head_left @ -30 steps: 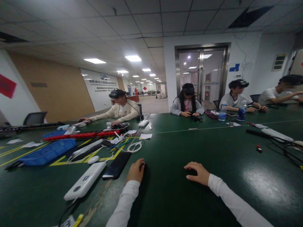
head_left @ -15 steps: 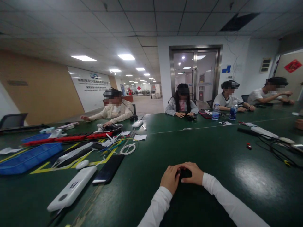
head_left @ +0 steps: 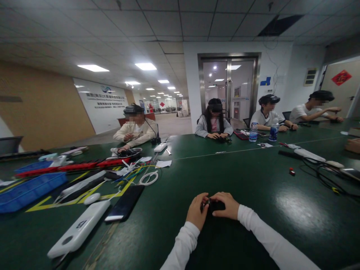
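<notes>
**Small piece in hand, not yet set down**

Our left hand has its fingers closed on a small dark piece. Our right hand is curved in from the other side, fingertips right beside it; whether they grip it too, we cannot tell. The hands are together, low over the tabletop, on its near side. We judge the handling under way and unfinished: the piece is between our fingers, not laid down. Whether anything on it is joined or loose is too small to tell.

Leftward lie a phone, a power bank, and, farther off, a blue bin. Rightward, well apart, sit a red-and-black part and black cables. Two bottles stand toward the far edge, where co-workers sit.
</notes>
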Motion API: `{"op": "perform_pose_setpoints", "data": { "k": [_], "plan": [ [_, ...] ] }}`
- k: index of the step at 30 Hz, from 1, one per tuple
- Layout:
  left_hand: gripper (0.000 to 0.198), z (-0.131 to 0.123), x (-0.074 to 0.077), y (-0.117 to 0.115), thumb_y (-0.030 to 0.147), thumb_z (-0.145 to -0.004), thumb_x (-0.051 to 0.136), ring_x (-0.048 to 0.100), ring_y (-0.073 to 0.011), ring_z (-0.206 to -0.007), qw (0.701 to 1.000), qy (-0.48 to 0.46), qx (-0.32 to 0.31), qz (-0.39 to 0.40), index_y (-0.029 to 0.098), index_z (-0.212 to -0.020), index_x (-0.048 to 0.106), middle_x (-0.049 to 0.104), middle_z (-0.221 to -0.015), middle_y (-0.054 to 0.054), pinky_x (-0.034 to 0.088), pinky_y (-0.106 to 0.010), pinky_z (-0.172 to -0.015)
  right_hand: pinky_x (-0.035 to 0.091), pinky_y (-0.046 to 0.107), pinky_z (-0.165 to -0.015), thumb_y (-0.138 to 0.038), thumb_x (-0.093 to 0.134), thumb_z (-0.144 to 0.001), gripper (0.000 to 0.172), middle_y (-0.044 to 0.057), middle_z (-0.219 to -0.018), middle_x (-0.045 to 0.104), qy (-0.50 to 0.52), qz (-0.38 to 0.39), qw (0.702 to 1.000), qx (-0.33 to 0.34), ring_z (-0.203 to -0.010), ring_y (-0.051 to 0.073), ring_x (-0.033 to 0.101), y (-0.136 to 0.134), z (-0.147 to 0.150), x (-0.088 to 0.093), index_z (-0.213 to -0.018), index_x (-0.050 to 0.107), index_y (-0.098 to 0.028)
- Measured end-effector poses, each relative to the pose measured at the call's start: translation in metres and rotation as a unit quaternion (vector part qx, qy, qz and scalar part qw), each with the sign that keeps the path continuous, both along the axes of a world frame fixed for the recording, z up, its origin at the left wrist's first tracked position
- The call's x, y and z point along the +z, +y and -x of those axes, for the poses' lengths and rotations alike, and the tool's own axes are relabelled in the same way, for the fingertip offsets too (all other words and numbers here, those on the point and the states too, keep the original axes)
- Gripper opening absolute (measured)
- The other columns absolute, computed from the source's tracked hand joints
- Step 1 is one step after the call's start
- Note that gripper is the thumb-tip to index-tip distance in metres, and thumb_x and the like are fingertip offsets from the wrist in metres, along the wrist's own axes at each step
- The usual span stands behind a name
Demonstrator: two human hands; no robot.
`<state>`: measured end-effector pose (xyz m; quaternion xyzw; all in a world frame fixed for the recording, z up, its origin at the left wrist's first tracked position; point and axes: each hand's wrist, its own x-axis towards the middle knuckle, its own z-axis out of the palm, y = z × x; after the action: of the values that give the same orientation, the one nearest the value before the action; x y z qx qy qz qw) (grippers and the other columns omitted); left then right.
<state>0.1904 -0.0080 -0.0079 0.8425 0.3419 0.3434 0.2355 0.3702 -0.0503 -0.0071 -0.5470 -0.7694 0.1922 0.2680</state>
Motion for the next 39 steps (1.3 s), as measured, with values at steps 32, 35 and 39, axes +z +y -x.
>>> {"op": "perform_pose_setpoints", "data": {
  "k": [32,35,39],
  "plan": [
    [0.036,-0.0012,0.0067,0.0005,0.015,-0.068,0.047,0.054,-0.0129,-0.079,0.991,-0.102,0.018,0.085,0.020,-0.104,0.044,0.055,-0.084,-0.002,0.045,-0.029,-0.069,0.032,0.036,-0.082,-0.047,0.057,-0.070,0.054,0.002,-0.099,0.054,-0.009,-0.024,1.000,-0.007,-0.091,0.021,0.048,-0.0026,0.0027,0.0035,-0.117,0.038,-0.028],
    [0.037,-0.0024,0.0066,-0.0019,0.015,-0.067,0.047,0.054,-0.0126,-0.078,0.991,-0.094,0.006,0.090,0.021,-0.104,0.045,0.055,-0.083,-0.001,0.045,-0.029,-0.069,0.032,0.036,-0.082,-0.048,0.057,-0.069,0.059,0.002,-0.098,0.054,-0.005,-0.029,1.000,-0.003,-0.090,0.021,0.048,-0.0035,0.0024,0.0038,-0.120,0.034,-0.029],
    [0.037,-0.0040,0.0063,-0.0035,0.014,-0.067,0.046,0.054,-0.0124,-0.078,0.992,-0.083,-0.009,0.092,0.021,-0.104,0.044,0.055,-0.083,-0.001,0.045,-0.028,-0.069,0.031,0.035,-0.082,-0.050,0.055,-0.070,0.054,0.001,-0.099,0.053,-0.017,-0.032,0.999,0.000,-0.092,0.021,0.047,-0.0036,0.0028,0.0035,-0.117,0.038,-0.030]
  ]
}}
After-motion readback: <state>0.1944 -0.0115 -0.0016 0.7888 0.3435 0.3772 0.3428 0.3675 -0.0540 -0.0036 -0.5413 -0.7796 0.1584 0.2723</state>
